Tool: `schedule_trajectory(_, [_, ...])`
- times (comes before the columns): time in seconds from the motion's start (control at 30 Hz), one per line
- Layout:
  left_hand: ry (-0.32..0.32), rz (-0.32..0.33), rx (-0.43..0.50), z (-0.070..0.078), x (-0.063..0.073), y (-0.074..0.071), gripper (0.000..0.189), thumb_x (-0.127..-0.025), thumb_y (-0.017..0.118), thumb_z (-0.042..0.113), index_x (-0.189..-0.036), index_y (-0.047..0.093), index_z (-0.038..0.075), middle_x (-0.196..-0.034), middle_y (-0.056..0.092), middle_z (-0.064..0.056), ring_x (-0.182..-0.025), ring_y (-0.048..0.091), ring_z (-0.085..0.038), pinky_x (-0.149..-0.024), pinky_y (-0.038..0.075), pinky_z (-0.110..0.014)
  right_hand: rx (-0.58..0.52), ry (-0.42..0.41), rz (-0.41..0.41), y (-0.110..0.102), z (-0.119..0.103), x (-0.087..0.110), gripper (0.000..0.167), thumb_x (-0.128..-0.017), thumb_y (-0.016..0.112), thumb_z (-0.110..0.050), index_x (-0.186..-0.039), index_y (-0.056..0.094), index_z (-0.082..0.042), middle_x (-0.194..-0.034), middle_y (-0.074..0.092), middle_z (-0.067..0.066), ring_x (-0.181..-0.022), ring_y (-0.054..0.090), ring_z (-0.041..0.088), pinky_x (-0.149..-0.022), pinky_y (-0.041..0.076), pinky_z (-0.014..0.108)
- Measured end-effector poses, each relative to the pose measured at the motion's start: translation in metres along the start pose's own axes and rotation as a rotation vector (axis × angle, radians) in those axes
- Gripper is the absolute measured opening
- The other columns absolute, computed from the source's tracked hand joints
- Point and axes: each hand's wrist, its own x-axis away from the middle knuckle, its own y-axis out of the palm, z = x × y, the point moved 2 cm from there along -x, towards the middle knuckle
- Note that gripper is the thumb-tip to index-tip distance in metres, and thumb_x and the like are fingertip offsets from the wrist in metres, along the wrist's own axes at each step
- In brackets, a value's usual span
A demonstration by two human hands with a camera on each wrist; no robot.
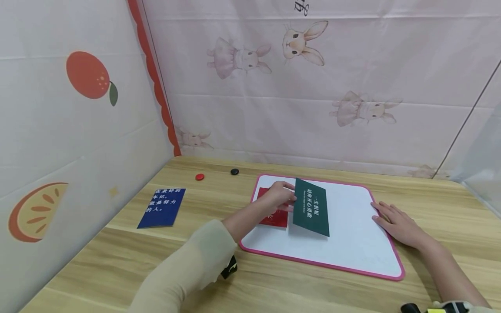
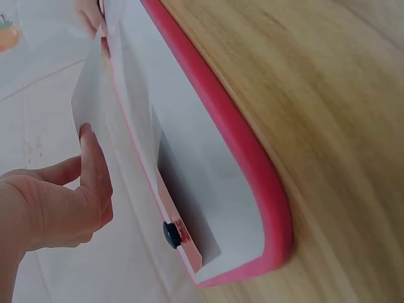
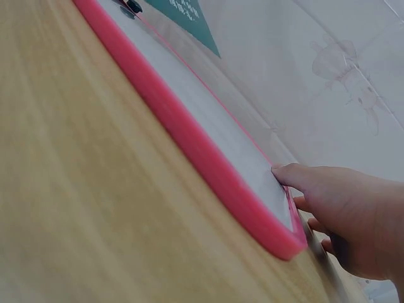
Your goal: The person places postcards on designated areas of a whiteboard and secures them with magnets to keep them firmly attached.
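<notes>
A dark green card [image 1: 311, 206] with white writing stands tilted above the whiteboard [image 1: 352, 243], held at its left edge by my left hand [image 1: 278, 195]. From the left wrist view, the pale back of this card rises beyond the fingertips. Beneath that hand lies a red card [image 1: 279, 219] on the board, partly covered; a round black magnet [image 2: 171, 235] sits on it. At the board's right edge rests my right hand [image 1: 401, 224]. The right wrist view shows its thumb on the board and its other fingers beside the pink rim [image 3: 189, 145].
A blue card [image 1: 162, 208] with white writing lies on the wooden table to the left. Behind it are a red disc [image 1: 200, 177] and a black disc [image 1: 234, 171]. Printed cloths hang at the back and left sides.
</notes>
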Motion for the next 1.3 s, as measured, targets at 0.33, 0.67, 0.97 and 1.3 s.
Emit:
schedule_trajectory(0.33, [-0.014,0.028,-0.028,0.002,-0.005,0.005,0.037,-0.08,0.069,0.003,-0.115,0.055,0.007,-0.091,0.058,-0.007,-0.075,0.062,-0.02,-0.059,0.053,-0.026,0.008,0.001,-0.002,0.001,0.0,0.0,0.061,-0.097,0.043,-0.036,-0.139,0.028,0.006,-0.137,0.021,0.037,-0.124,0.01,0.056,-0.091,0.008,0.071])
schedule_trajectory(0.67, [-0.024,0.021,-0.043,0.003,-0.009,0.011,0.034,-0.08,0.068,0.001,-0.111,0.055,0.005,-0.089,0.057,-0.008,-0.077,0.061,-0.021,-0.061,0.054,-0.03,-0.004,0.002,-0.004,-0.001,-0.002,-0.001,0.062,-0.096,0.043,-0.037,-0.139,0.028,0.006,-0.137,0.02,0.038,-0.124,0.009,0.056,-0.091,0.007,0.071])
schedule_trajectory(0.97, [-0.039,0.014,-0.09,0.001,-0.011,0.013,0.031,-0.079,0.07,0.003,-0.106,0.054,0.004,-0.087,0.056,-0.008,-0.074,0.061,-0.02,-0.06,0.053,-0.029,0.004,-0.001,0.001,0.0,0.001,0.0,0.061,-0.096,0.043,-0.036,-0.138,0.029,0.006,-0.137,0.02,0.038,-0.124,0.01,0.057,-0.092,0.008,0.071])
schedule_trajectory(1.3, [-0.048,-0.004,-0.173,0.001,-0.014,0.011,0.03,-0.079,0.07,0.002,-0.105,0.054,0.002,-0.084,0.056,-0.01,-0.072,0.061,-0.021,-0.056,0.053,-0.029,-0.005,-0.003,-0.002,0.0,0.0,0.0,0.062,-0.096,0.043,-0.036,-0.139,0.028,0.006,-0.137,0.02,0.037,-0.124,0.01,0.057,-0.091,0.008,0.071])
